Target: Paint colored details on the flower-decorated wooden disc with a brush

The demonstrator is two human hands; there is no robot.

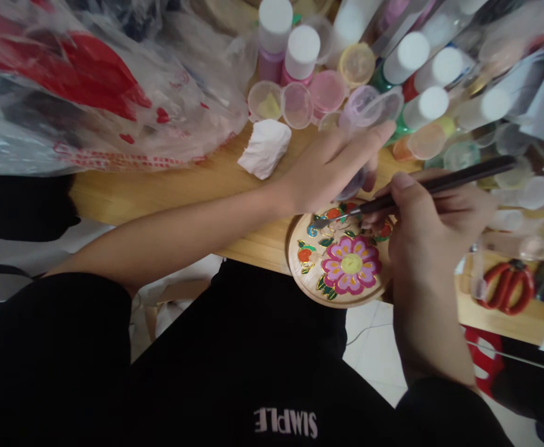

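Note:
My right hand grips a dark-handled paintbrush, its tip at the upper left part of a round wooden plaque. Painted on the plaque are a large pink flower with a yellow centre, smaller orange flowers and green leaves with gold outlines. A bit of blue shows beside the brush tip. My left hand is curled above the plaque's far edge, closed on a small clear plastic cup with a purplish tint. Its fingers partly hide the cup.
Small paint cups and white-capped paint bottles crowd the table's back and right. A crumpled white tissue lies left of my left hand. A plastic bag fills the far left. Red-handled scissors lie at the right.

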